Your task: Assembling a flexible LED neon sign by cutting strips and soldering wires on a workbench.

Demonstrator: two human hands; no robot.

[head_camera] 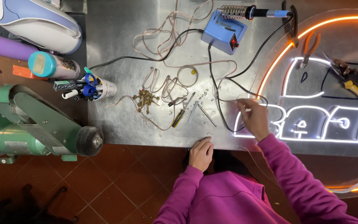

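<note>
Head view: fingers of the right hand [253,118] pinched shut on a thin clear wire [245,98] at the left edge of the lit neon sign [311,120], with the black cable [220,95] looping just beside; the left hand [201,153] lies curled at the near rim of the steel bench [117,37], and whether it grips anything cannot be told. Judged, the wire wants a light, steady pinch and slack kept off the glowing tubing, the left hand bracing. Loose screws [199,103], a yellow-handled screwdriver [178,118] and brass fittings [145,99] lie to the left, the blue soldering station [224,35] well apart.
</note>
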